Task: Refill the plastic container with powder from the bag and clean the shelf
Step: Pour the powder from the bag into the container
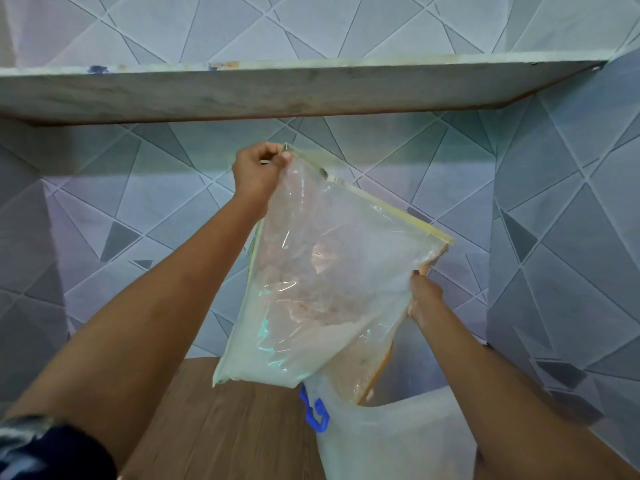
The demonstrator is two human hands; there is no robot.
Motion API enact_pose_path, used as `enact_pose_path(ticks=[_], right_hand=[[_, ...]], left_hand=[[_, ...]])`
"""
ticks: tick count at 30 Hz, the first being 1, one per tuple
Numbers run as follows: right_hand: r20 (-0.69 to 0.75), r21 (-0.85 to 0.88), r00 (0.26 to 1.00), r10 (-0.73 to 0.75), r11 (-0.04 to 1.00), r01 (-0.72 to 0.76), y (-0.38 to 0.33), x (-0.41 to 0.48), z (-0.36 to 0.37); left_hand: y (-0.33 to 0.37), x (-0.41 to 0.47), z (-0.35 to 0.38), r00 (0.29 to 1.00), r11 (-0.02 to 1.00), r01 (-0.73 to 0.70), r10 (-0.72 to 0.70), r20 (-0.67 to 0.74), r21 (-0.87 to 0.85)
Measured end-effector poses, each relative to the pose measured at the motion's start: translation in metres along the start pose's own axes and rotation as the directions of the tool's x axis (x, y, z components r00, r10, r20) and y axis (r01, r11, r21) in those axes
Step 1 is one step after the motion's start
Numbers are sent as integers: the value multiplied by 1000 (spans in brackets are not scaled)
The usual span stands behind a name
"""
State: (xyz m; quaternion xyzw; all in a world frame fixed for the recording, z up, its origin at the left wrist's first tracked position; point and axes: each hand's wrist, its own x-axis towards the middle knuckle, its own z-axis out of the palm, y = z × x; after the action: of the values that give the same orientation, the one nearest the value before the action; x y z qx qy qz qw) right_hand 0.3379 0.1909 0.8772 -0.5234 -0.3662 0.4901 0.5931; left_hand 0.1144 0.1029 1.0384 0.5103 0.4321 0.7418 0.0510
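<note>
Head: bag (329, 271) hides container (398, 445) mouth; container base cut off.

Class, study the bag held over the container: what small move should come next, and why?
Probably raise the left hand to tilt the bag steeper. Its lower end sits in the mouth of the plastic container, the right hand steadies its edge, and powder lies in its lower corner.

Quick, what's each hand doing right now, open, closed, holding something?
Left hand: closed, pinching the top corner of the bag.
Right hand: closed, gripping the bag's side edge.
</note>
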Motion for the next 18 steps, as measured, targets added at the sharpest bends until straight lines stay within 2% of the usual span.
enact_pose_path(ticks=[7, 10, 13, 16, 18], right_hand=[[102, 160, 987, 123, 977, -138, 11, 14, -18], [130, 125, 980, 151, 978, -167, 12, 11, -24], [193, 14, 960, 202, 978, -209, 6, -3, -36], [170, -32, 971, 166, 986, -163, -1, -7, -52], [145, -3, 980, 139, 990, -140, -6, 0, -58]], left_hand=[[7, -14, 30, 994, 992, -111, 111, -14, -55], [8, -19, 49, 988, 988, -146, 148, 38, -51], [9, -22, 67, 983, 986, -168, 168, 80, -10], [5, -22, 77, 988, 989, -147, 146, 56, 16], [3, -22, 82, 989, 989, -142, 140, 50, 32]])
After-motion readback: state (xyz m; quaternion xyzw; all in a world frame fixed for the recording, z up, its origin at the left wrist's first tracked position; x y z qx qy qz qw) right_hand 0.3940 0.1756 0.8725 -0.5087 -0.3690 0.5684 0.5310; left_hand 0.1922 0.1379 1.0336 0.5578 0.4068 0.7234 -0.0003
